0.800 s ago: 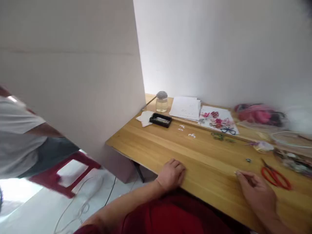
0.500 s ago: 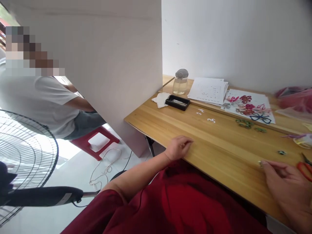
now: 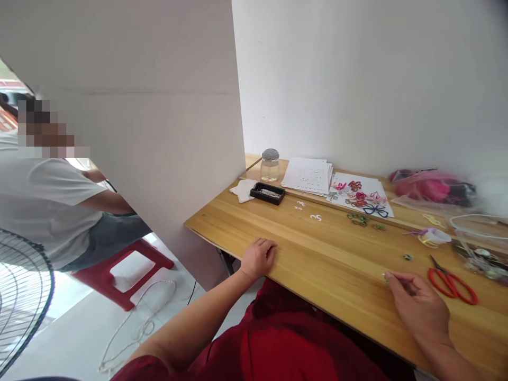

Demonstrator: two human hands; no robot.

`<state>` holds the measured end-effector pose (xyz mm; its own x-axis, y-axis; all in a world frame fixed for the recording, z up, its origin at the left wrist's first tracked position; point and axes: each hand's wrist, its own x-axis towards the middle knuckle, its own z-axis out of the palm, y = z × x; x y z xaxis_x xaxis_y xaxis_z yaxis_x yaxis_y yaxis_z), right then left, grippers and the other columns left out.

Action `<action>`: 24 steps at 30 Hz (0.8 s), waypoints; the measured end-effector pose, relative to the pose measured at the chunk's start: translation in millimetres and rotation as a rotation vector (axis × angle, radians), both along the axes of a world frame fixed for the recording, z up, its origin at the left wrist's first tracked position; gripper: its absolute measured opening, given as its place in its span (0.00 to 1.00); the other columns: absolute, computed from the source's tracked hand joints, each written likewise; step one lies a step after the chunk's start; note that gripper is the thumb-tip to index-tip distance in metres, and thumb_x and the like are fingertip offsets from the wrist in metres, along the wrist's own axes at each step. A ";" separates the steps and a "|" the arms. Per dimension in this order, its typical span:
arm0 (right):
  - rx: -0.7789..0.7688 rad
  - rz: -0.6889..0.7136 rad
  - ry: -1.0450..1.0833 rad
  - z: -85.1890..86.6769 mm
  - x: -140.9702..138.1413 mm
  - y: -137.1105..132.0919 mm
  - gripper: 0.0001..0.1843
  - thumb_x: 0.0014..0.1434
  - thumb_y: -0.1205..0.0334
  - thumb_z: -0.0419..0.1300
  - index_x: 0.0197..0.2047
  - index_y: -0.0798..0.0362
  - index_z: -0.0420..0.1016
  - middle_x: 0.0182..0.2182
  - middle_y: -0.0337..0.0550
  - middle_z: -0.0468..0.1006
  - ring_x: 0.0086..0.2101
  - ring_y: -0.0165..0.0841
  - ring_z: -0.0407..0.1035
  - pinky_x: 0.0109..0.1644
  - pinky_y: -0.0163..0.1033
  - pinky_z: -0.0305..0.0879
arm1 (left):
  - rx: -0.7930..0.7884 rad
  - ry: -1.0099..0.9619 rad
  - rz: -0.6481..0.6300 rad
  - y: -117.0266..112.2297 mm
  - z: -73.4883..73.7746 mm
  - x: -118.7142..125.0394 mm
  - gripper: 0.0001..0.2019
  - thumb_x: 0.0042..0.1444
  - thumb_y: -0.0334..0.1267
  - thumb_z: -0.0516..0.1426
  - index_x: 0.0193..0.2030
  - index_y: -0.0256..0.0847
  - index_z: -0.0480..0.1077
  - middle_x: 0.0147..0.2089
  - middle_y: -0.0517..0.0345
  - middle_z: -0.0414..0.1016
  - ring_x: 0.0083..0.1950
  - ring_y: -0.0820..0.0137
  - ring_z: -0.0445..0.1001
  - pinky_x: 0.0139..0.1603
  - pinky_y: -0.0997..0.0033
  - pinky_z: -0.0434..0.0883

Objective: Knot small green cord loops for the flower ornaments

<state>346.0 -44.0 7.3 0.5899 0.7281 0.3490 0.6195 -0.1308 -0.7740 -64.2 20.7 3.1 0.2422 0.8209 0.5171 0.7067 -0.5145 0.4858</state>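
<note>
My left hand [image 3: 259, 256] rests at the near edge of the wooden table [image 3: 317, 254], fingers lightly bent and lying on the wood, holding nothing. My right hand [image 3: 416, 306] lies on the table further right, its thumb and forefinger pinched on a tiny pale piece [image 3: 384, 274]. Red-handled scissors [image 3: 452, 286] lie just right of that hand. A small green paper coil [image 3: 407, 257] sits a little beyond its fingertips.
Toward the wall stand a glass jar [image 3: 270, 165], a black tray [image 3: 270, 193], a stack of white sheets [image 3: 309, 174], a sheet with paper flowers [image 3: 361, 193] and a pink bag [image 3: 428, 188]. A white partition [image 3: 159, 132] bounds the left. Beyond it a person [image 3: 39, 206] sits on a red stool [image 3: 123, 270], near a fan [image 3: 19, 301].
The view swung left and then partly back right. My left hand slid slightly along the table edge; my right hand kept its pinch in the same spot.
</note>
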 end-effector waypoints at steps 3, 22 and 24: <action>-0.047 0.010 0.061 3.5 -2.5 -1.6 0.21 0.49 0.37 0.65 0.33 0.46 0.82 0.32 0.48 0.87 0.33 0.47 0.81 0.40 0.50 0.72 | 0.010 0.001 0.006 0.2 -0.6 -0.9 0.09 0.69 0.32 0.56 0.46 0.41 0.79 0.42 0.51 0.85 0.46 0.61 0.81 0.51 0.60 0.79; -0.004 0.069 0.172 15.4 -15.4 -4.8 0.20 0.48 0.39 0.65 0.32 0.48 0.79 0.30 0.47 0.85 0.33 0.43 0.79 0.41 0.45 0.73 | 0.031 -0.004 0.017 1.9 -7.6 -4.4 0.10 0.70 0.34 0.55 0.46 0.43 0.79 0.44 0.52 0.85 0.47 0.62 0.82 0.52 0.60 0.80; 0.005 0.077 0.180 15.2 -15.7 -4.8 0.20 0.48 0.39 0.65 0.32 0.48 0.80 0.30 0.47 0.85 0.32 0.42 0.78 0.40 0.45 0.73 | 0.031 -0.003 0.020 1.9 -7.9 -4.7 0.10 0.70 0.34 0.55 0.46 0.43 0.79 0.44 0.52 0.85 0.47 0.62 0.82 0.52 0.61 0.80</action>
<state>330.2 -48.8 22.5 0.5860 0.7719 0.2464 0.4788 -0.0846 -0.8738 -69.0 22.7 -4.8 0.2237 0.8091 0.5435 0.7156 -0.5149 0.4721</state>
